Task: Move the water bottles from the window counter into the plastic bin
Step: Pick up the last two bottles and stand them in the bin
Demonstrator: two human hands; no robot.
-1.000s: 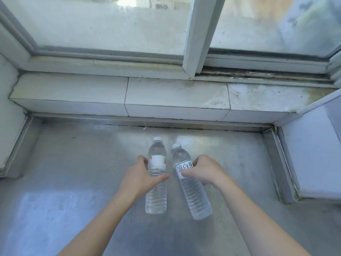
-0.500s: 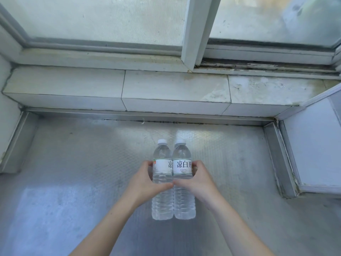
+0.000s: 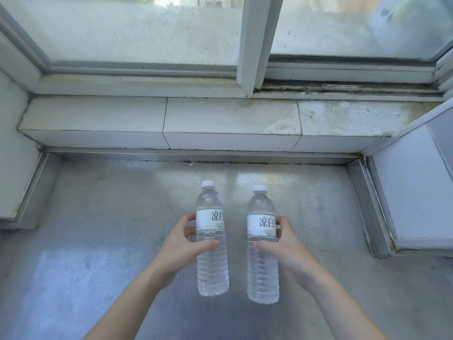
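Two clear water bottles with white caps and white labels are held upright over the metal window counter. My left hand is wrapped around the middle of the left bottle. My right hand grips the right bottle at its label. A gap about one bottle wide separates the two bottles. No plastic bin is in view.
A white tiled sill runs along the back under the sliding window. A raised white panel borders the counter on the right, and a wall with a metal rim borders it on the left.
The bottles were pressed side by side half a second ago; now my hands have drawn them apart and nearer to me. Before that the right bottle leaned and has since come upright.
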